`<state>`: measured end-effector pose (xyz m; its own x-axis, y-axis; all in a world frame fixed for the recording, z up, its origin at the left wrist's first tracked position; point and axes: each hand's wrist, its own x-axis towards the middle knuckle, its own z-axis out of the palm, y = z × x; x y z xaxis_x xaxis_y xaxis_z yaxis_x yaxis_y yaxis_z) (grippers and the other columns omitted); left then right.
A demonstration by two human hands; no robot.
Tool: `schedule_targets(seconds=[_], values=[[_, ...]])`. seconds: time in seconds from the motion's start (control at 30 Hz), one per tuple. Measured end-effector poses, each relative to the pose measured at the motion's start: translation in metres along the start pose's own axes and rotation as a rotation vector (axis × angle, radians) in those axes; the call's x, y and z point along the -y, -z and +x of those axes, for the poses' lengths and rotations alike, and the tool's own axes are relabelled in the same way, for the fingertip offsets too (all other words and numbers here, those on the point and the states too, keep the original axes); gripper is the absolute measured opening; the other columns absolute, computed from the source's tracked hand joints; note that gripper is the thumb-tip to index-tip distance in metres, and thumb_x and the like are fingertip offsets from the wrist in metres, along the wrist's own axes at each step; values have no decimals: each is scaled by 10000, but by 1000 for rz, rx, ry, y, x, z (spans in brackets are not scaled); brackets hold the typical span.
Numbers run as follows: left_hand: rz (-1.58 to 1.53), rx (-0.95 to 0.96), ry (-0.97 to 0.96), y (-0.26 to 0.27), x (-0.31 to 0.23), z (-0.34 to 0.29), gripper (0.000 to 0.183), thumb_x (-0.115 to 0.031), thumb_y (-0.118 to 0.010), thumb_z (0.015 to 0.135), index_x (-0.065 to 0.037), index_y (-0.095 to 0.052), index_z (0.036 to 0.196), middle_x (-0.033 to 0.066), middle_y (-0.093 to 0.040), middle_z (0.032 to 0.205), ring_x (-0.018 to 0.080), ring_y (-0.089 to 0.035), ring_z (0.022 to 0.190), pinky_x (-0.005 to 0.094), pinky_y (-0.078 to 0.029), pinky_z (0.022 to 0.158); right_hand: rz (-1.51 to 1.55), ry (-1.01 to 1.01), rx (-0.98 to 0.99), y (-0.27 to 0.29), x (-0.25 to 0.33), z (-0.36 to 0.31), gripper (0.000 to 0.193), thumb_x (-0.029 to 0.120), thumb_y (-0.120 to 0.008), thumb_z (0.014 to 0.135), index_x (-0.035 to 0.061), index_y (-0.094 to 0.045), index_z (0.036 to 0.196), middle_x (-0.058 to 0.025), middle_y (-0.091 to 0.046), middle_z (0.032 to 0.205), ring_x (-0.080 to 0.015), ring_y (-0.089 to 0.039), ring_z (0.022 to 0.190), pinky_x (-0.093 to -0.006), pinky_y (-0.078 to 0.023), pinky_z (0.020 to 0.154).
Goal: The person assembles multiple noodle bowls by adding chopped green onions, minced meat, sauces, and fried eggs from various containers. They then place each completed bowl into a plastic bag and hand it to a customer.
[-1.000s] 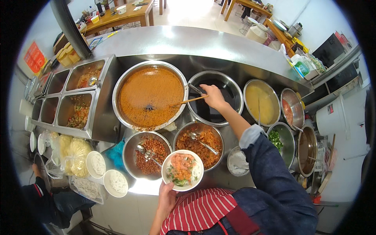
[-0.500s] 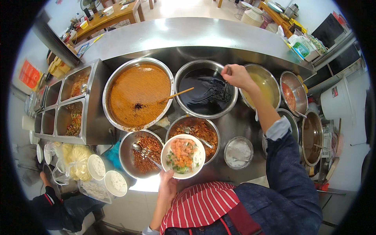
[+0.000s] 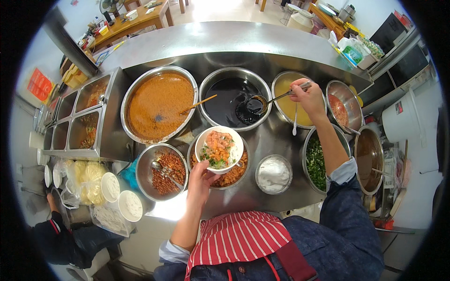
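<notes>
White bowl (image 3: 234,167) has shifted away from me since half a second ago: was over the near edge of the orange-topping basin (image 3: 247,164), now over its far part, close to the dark-liquid basin (image 3: 202,91). Right hand (image 3: 309,96) has gone further right, now above the pale-yellow basin (image 3: 274,96).

Grip: left hand (image 3: 200,185) has the bowl's near-left side, thumb at the rim; other fingers mostly hidden, can't tell their placement. Right fingers are curled around the ladle (image 3: 276,98) handle.

Key geometry: ladle cup is at the right side of the dark liquid, beyond the bowl and to its right, a short gap between. Handle's long axis runs from cup rightward and slightly away from me, over the basin rim. Left hand is nearer the cup. Can't tell if cup touches liquid.
</notes>
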<state>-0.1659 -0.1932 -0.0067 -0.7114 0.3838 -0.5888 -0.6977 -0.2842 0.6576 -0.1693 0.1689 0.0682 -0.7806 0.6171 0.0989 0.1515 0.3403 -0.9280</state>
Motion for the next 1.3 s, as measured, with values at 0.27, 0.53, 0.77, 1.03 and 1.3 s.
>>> schedule_targets(seconds=[0.27,0.53,0.77,1.03,1.3], values=[[23,-26,43,-21,10,16,590,-348,-608,772,-37,-398,1227,139,-480,1132,243,-537,961,340,-488,738,234,35,102,29,34,-22,112,103,-535,868,14,-586,912,-70,-620,835,-137,-630,713,-261,-555,647],[-53,-5,17,-30,24,17,581,-363,-611,763,-65,-420,1223,123,-475,1153,237,-517,1004,354,-483,760,259,142,250,28,70,-82,86,53,-539,869,3,-594,912,-134,-630,931,-175,-639,800,-275,-555,690],[-110,-103,-24,-39,32,2,391,-351,-603,769,-76,-541,1040,74,-588,965,181,-581,863,302,-479,709,-142,899,375,42,97,-130,94,-40,-569,820,-20,-605,905,-191,-624,949,-201,-637,837,-282,-551,712],[-142,-37,-50,-27,50,-24,477,-318,-568,807,-70,-434,1192,131,-515,1113,257,-541,991,376,-492,774,672,-209,205,41,29,-90,162,80,-495,901,-41,-544,998,-191,-620,969,-241,-654,825,-298,-572,692],[-397,-75,-59,32,89,-95,482,-283,-557,821,-27,-422,1207,138,-540,1148,280,-580,993,395,-537,785,535,-25,237,-35,-57,-72,145,-30,-541,827,-59,-595,958,-200,-580,1095,-242,-558,1053,-320,-465,922]])
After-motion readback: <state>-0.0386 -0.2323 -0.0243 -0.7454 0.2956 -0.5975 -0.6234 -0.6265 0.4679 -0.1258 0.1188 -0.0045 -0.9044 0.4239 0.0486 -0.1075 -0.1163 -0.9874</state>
